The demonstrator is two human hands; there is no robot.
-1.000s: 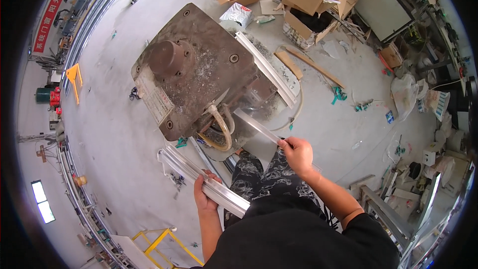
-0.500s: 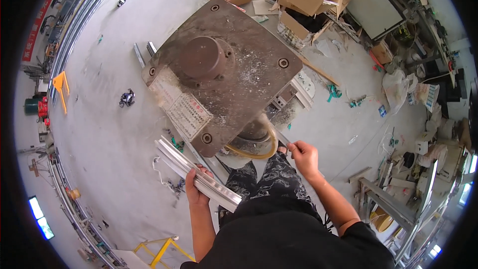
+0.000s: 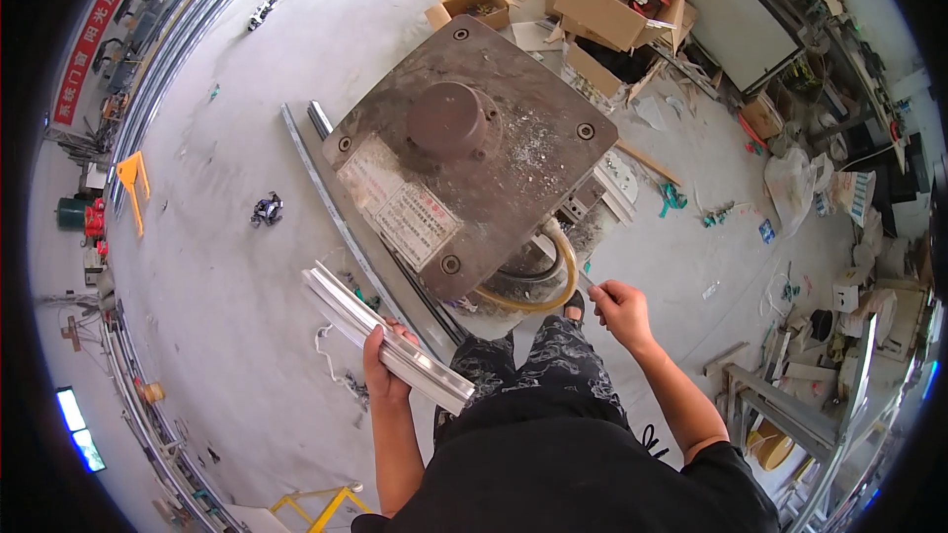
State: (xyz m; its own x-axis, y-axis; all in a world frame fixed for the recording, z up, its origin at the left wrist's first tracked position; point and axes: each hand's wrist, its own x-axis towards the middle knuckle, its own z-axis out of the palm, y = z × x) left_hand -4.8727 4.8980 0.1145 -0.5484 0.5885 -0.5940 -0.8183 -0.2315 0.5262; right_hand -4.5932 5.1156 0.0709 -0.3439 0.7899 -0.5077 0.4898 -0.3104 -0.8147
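Note:
My left hand (image 3: 387, 363) is wrapped round a bundle of silvery aluminium profiles (image 3: 341, 308), held aslant in front of my left thigh. My right hand (image 3: 620, 312) is closed, its fingers pinching a thin grey metal strip (image 3: 587, 279) that points toward the machine; most of the strip is hidden by the hand. Ahead of me stands a machine with a large brown metal top plate (image 3: 523, 188), bolted at the corners, with a round knob-like hub (image 3: 447, 118) on it. A yellowish hose (image 3: 568, 271) loops out at its near side.
Long metal profiles (image 3: 331, 202) lie beside the machine's left side. Opened cardboard boxes (image 3: 612, 5) with scraps sit behind it. Metal frames and offcuts (image 3: 780, 405) crowd the right. A yellow stand (image 3: 131, 183) is at the left, a yellow frame (image 3: 326, 508) near my left arm.
The view has shifted, so the machine sits farther right in the picture. My right hand has moved slightly right with the strip; my left hand keeps hold of the profiles.

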